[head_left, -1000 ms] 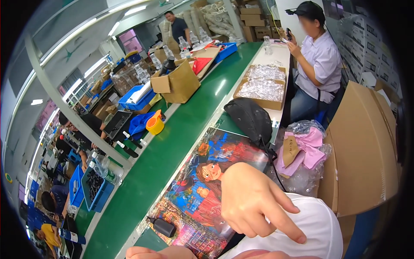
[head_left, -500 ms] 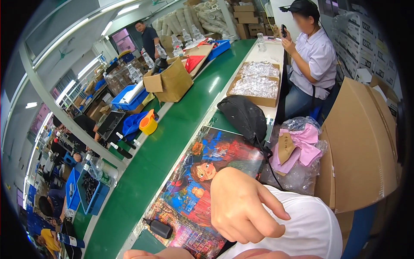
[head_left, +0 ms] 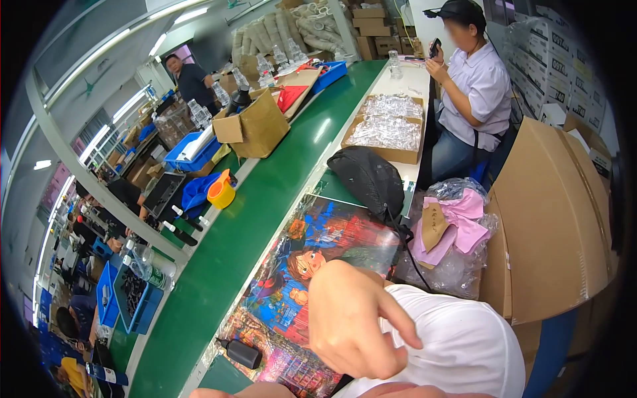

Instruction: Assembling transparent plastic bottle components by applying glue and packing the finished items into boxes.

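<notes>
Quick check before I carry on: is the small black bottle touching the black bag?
Apart: the head view shows a broad stretch of colourful printed sheet between the small black bottle and the black bag.

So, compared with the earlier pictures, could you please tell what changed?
The person standing in the background has moved left. The central hand has curled in more and shifted slightly left over the printed sheet. The nearest black bottle and black bag stayed put; the seated person still holds a dark device.
</notes>
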Demonstrator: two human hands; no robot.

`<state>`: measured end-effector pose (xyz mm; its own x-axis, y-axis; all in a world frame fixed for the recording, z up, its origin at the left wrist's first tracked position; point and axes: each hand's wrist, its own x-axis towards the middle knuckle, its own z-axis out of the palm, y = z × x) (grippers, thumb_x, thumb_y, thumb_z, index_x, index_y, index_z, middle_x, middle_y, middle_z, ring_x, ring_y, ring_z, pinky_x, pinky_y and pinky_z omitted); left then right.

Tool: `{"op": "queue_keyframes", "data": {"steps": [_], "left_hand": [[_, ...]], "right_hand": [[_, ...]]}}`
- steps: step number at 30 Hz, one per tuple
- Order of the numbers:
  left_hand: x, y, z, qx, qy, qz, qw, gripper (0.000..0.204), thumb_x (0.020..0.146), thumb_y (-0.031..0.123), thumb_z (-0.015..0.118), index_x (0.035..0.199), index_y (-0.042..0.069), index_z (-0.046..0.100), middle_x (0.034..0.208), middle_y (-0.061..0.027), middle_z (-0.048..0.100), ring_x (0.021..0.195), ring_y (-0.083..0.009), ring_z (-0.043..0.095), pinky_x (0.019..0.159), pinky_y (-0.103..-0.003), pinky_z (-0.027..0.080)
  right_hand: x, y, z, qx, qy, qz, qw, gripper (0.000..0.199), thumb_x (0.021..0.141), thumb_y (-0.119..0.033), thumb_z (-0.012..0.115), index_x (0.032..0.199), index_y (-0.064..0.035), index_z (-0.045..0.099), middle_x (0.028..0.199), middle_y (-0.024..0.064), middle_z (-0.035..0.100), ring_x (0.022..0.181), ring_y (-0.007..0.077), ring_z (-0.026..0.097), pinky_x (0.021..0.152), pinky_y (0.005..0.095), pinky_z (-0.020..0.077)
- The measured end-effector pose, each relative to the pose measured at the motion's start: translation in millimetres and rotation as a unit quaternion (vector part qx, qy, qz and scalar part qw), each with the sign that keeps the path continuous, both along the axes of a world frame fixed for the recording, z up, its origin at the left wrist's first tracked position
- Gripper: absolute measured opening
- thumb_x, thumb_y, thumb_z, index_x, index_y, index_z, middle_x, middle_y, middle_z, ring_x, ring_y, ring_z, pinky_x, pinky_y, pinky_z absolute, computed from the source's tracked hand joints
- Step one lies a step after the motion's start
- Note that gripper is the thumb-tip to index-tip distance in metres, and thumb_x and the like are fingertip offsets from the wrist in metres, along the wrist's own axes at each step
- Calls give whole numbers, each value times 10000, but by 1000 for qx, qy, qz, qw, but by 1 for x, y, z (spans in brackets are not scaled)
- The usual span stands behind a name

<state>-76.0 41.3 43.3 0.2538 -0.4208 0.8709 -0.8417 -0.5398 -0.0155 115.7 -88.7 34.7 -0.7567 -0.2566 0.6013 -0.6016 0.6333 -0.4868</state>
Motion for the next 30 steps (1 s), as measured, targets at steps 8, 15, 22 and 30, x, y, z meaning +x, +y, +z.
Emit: {"op": "queue_keyframes", "data": {"steps": [8, 15, 22, 30], "left_hand": [[30, -6, -1, 19, -38, -233, 972, 139, 769, 169, 591, 690, 71, 531, 636, -36, 546, 594, -177, 554, 566, -335, 425], [73, -33, -10, 84, -252, -353, 897, 147, 773, 204, 628, 713, 107, 535, 645, 18, 524, 627, -138, 556, 592, -299, 417], [151, -77, -7, 142, -458, -434, 763, 163, 776, 239, 665, 735, 144, 540, 655, 72, 503, 660, -100, 558, 618, -263, 409], [146, -60, -7, 122, -458, -469, 745, 152, 780, 227, 671, 749, 144, 547, 671, 72, 507, 681, -102, 566, 630, -255, 408]], "right_hand": [[2, 3, -6, -16, -5, -8, 1000, 256, 830, -216, 670, 691, -78, 506, 563, -24, 456, 473, 159, 479, 421, 290, 351], [5, -1, 7, -11, -33, -4, 999, 259, 833, -226, 667, 675, -96, 509, 562, -34, 457, 480, 151, 481, 434, 290, 360], [-2, 8, -2, -20, 93, 31, 995, 215, 873, -219, 606, 733, -82, 517, 619, 40, 478, 532, 244, 480, 480, 352, 368], [4, 7, 0, -14, -16, -2, 1000, 259, 833, -240, 668, 666, -111, 519, 559, -46, 456, 480, 149, 478, 445, 292, 370]]}}
